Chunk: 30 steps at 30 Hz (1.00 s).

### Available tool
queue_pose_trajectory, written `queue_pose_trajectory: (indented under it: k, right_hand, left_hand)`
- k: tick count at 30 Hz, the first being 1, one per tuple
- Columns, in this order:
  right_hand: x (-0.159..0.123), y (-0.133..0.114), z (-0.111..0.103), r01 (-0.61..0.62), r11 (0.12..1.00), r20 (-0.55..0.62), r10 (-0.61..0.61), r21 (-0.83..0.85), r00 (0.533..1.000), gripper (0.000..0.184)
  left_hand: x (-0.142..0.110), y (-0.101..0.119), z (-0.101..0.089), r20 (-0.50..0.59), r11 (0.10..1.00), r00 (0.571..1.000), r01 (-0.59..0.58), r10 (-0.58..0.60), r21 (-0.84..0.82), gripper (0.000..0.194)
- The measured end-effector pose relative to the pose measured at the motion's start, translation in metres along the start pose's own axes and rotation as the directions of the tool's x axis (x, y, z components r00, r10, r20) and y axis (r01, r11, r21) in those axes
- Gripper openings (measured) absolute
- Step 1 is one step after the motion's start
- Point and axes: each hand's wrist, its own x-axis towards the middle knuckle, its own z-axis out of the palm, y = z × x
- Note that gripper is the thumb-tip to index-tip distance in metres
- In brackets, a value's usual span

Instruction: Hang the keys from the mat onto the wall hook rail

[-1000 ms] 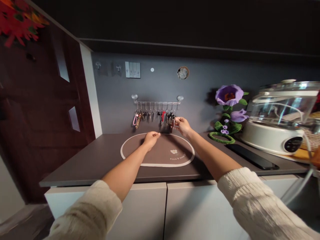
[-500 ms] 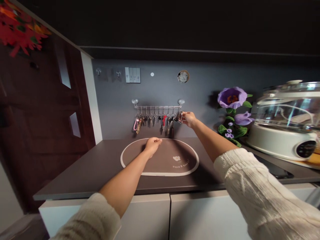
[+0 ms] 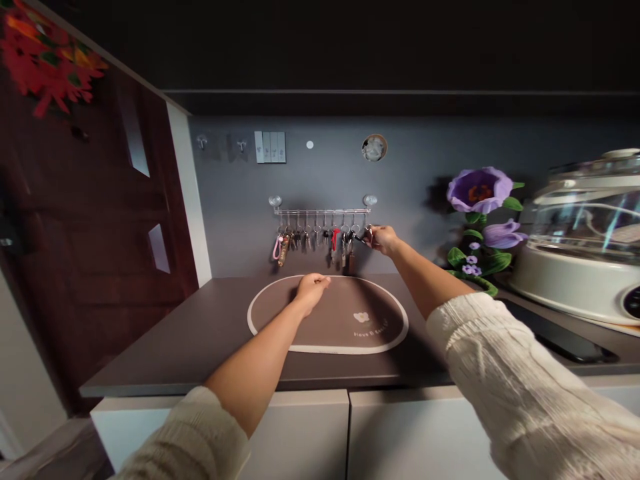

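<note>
My right hand is closed in a pinch on a key ring at the right end of the clear hook rail on the wall. Whether the ring is on the last hook cannot be told. Along the rail hang several bunches of keys, with a pink loop, a brown tag and a red ribbon among them. My left hand is closed above the oval brown mat, its fingers curled in; anything inside them is hidden.
At the right stand purple fabric flowers and a glass-topped white appliance. A black phone lies on the counter. Overhead runs a dark cabinet; a dark red door is at the left.
My right hand has moved from beside the hanging keys to the rail's right end, with the key ring in it. My left hand stays over the mat. The view has shifted slightly.
</note>
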Motion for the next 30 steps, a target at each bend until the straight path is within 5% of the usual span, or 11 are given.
queue_pose_trajectory:
  k: [7, 13, 16, 21, 26, 30]
  right_hand:
    - [0.0, 0.008, -0.005, 0.063, 0.997, 0.02, -0.063, -0.039, 0.998, 0.022]
    - [-0.019, 0.009, -0.011, 0.077, 0.993, -0.149, -0.09, -0.091, 0.985, 0.016]
    - [-0.041, 0.01, -0.008, 0.08, 0.991, -0.157, -0.097, -0.11, 0.983, 0.011]
    - [-0.092, 0.011, 0.009, 0.205, 0.979, 0.038, -0.205, 0.023, 0.978, 0.01]
    - [-0.148, 0.016, 0.018, 0.313, 0.947, 0.272, -0.321, 0.075, 0.907, 0.058]
    - [-0.19, 0.027, 0.018, 0.375, 0.925, 0.411, -0.364, 0.057, 0.835, 0.082]
  left_hand:
    - [-0.001, 0.003, -0.001, -0.039, 1.0, 0.999, -0.017, 0.016, -0.013, 0.017]
    - [0.0, 0.007, -0.005, -0.055, 0.992, 0.991, -0.123, 0.123, -0.005, 0.013]
    - [-0.004, 0.016, -0.009, -0.052, 0.986, 0.985, -0.165, 0.165, 0.001, 0.026]
    - [-0.025, 0.046, -0.029, 0.002, 0.955, 0.956, -0.294, 0.294, 0.038, 0.057]
    - [-0.064, 0.067, -0.064, 0.11, 0.907, 0.908, -0.413, 0.404, 0.079, 0.082]
    - [-0.094, 0.062, -0.088, 0.174, 0.905, 0.904, -0.412, 0.391, 0.106, 0.099]
